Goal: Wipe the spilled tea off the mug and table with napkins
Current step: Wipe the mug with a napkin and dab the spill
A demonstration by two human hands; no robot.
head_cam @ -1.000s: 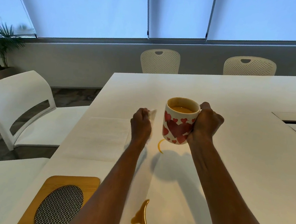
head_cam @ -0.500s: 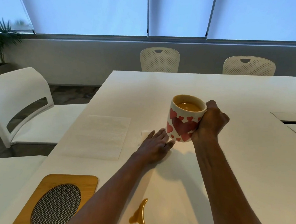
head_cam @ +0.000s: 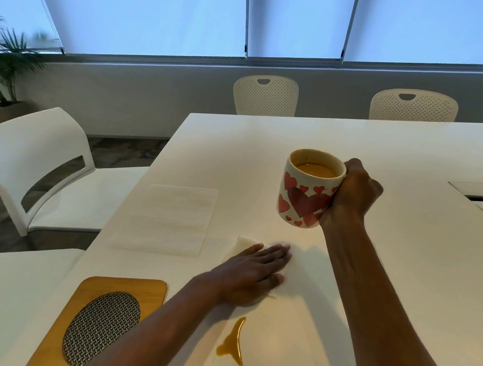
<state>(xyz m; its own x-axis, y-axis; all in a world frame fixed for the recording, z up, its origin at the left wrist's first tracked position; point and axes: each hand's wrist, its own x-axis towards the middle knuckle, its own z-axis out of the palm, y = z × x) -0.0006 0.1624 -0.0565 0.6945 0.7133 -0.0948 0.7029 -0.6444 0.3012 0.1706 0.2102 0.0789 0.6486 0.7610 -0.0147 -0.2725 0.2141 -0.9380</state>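
My right hand [head_cam: 351,194] grips a white mug [head_cam: 308,189] with red hearts, full of tea, and holds it lifted above the white table [head_cam: 400,265]. My left hand [head_cam: 252,272] lies flat, fingers together, pressing a folded white napkin [head_cam: 244,244] onto the table below and left of the mug. A brown tea spill [head_cam: 233,343] lies on the table nearer to me, just beyond the left wrist. A second, unfolded napkin [head_cam: 169,219] lies flat to the left.
A wooden trivet [head_cam: 102,320] with a metal mesh oval sits at the near left table edge. A cable hatch [head_cam: 482,199] is set into the table at right. White chairs [head_cam: 44,166] stand at the left and two perforated chairs [head_cam: 265,96] at the far side.
My left hand dropped from beside the mug to the table and slid the napkin toward me, covering the tea ring. My right hand moved the lifted mug slightly right.
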